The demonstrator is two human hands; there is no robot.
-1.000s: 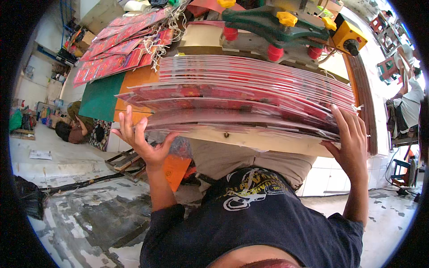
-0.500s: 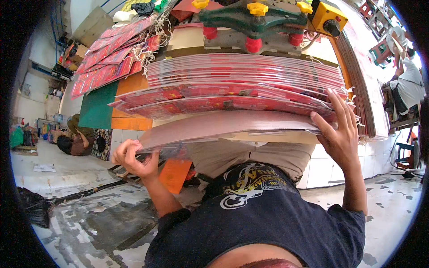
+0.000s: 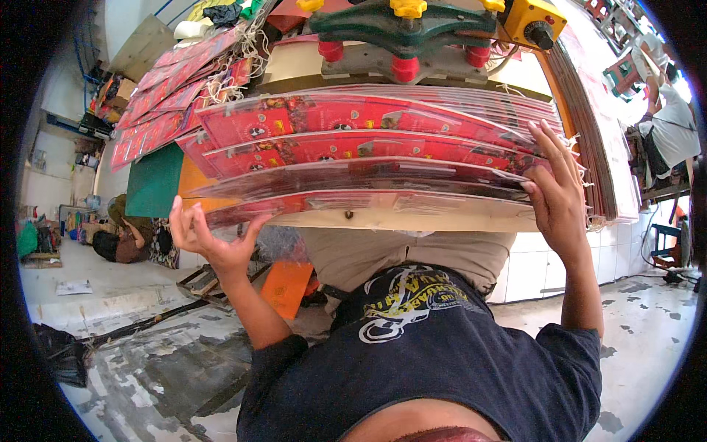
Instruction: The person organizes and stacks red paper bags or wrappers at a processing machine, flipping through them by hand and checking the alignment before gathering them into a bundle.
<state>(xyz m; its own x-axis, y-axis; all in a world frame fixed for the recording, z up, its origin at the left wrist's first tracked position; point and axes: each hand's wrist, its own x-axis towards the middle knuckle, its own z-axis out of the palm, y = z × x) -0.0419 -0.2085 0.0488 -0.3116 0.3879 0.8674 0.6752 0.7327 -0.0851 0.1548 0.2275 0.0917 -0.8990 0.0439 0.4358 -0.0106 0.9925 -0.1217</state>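
Note:
A fanned row of red printed sheets (image 3: 346, 149) with glossy, clear-looking surfaces spans the bench in front of me. Their right ends are gathered at my right hand (image 3: 557, 191), its thumb on the near side and fingers reaching over the edges. My left hand (image 3: 221, 239) is at the left end of the nearest sheets, thumb and fingers spread wide apart. A darker glossy sheet (image 3: 368, 175) lies between the red ones. Beneath the near sheets shows a cream board (image 3: 412, 217) along the bench's front edge.
Behind the row stands a dark green machine frame (image 3: 403, 28) with yellow knobs and red feet, beside a yellow control box (image 3: 530, 28). More red sheets with white cords (image 3: 158, 107) are heaped at left. Brown boards (image 3: 582, 132) are stacked at right. Other people (image 3: 666, 121) sit farther off.
My left hand has let go of the near sheet's end, opened and moved left and slightly up. Several red sheets have tipped, so their printed faces show. My right hand stays at the right ends.

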